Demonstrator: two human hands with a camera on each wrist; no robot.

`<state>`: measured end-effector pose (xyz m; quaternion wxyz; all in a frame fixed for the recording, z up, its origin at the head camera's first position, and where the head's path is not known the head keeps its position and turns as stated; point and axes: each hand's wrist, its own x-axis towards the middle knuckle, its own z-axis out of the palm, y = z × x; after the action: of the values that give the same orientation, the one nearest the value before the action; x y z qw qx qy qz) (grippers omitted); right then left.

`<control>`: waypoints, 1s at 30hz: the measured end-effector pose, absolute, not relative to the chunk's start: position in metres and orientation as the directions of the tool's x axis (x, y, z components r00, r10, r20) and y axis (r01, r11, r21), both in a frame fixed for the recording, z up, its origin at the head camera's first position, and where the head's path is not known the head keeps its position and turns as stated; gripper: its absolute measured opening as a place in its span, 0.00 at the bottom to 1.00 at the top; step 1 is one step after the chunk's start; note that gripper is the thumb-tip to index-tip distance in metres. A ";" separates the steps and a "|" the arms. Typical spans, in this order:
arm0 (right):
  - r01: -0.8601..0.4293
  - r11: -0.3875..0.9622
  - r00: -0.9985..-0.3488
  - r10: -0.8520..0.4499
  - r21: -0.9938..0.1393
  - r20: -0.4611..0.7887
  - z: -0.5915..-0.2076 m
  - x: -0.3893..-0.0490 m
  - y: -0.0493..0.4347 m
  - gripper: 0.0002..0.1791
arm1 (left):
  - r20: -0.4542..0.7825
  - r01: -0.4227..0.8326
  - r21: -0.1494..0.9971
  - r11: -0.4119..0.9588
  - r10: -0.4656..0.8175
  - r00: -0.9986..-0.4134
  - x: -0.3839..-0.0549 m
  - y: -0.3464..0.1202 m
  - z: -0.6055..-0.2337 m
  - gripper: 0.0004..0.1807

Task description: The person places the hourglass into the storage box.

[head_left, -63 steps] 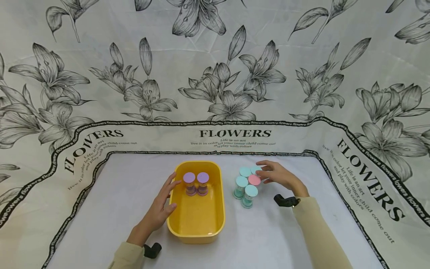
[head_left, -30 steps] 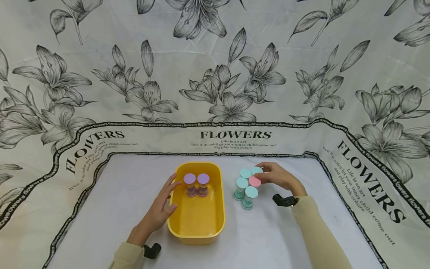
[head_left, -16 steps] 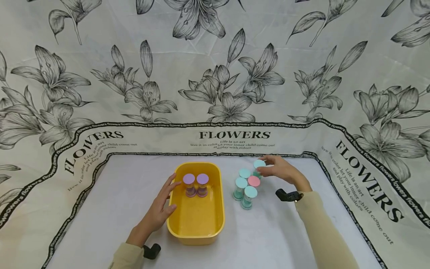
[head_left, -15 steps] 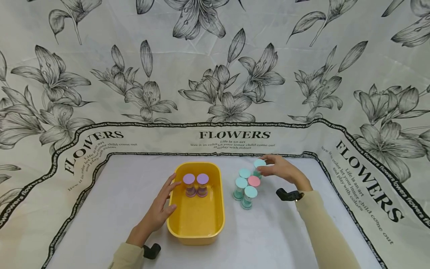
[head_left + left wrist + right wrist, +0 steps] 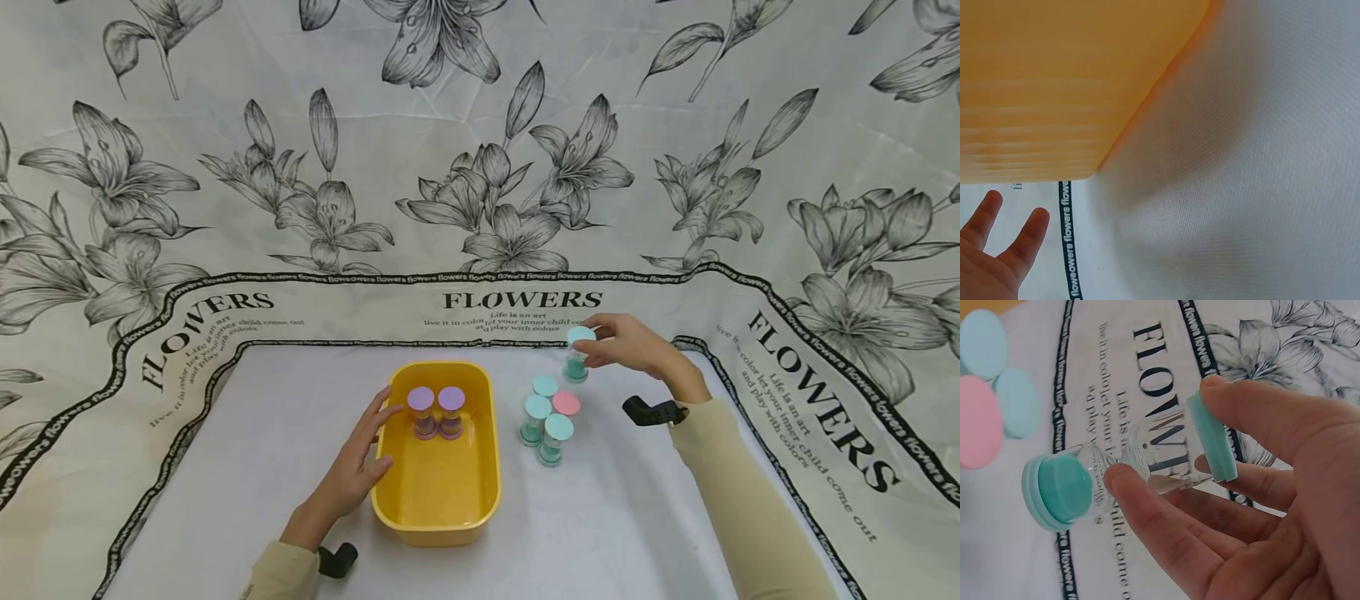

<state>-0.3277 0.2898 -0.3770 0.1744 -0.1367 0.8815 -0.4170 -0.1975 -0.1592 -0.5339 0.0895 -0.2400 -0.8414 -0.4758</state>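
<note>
My right hand (image 5: 633,348) holds a teal-capped sand timer (image 5: 576,369) upright above the back of the table. In the right wrist view its glass (image 5: 1157,447) is clear, with teal sand in the bulb at the lower cap; the thumb is on the other cap and a fingertip at the waist. Three more teal sand timers (image 5: 558,429) and a pink one (image 5: 566,403) stand grouped below that hand. My left hand (image 5: 351,477) rests with spread fingers along the left rim of a yellow tub (image 5: 438,492). Two purple sand timers (image 5: 421,398) stand inside, near its far end.
A white cloth (image 5: 622,517) covers the table. Behind and at the sides hangs a flower-print curtain (image 5: 517,225) with black lettered borders. In the left wrist view the tub's outer wall (image 5: 1054,94) fills the upper left.
My right hand closed on the rear teal sand timer, lifted it out of the group and carried it up and towards the back. The left hand and tub stayed put.
</note>
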 end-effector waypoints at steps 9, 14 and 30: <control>-0.212 0.625 -0.897 -0.429 -0.751 -0.104 -0.348 -0.323 0.267 0.37 | 0.385 0.498 0.748 0.439 0.324 -0.864 -0.197 -0.161 -0.537 0.35; -0.271 0.636 -0.881 -0.467 -0.722 -0.081 -0.334 -0.320 0.250 0.33 | 0.390 0.505 0.741 0.443 0.328 -0.860 -0.196 -0.161 -0.534 0.34; -0.439 0.564 -0.773 -0.634 -0.699 -0.027 -0.302 -0.303 0.188 0.28 | 0.390 0.508 0.737 0.446 0.335 -0.858 -0.198 -0.161 -0.535 0.34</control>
<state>-0.3028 0.1880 -0.3019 0.1387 -0.3072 0.8735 -0.3513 -0.1983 -0.1610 -0.5347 0.0937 -0.2494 -0.8451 -0.4635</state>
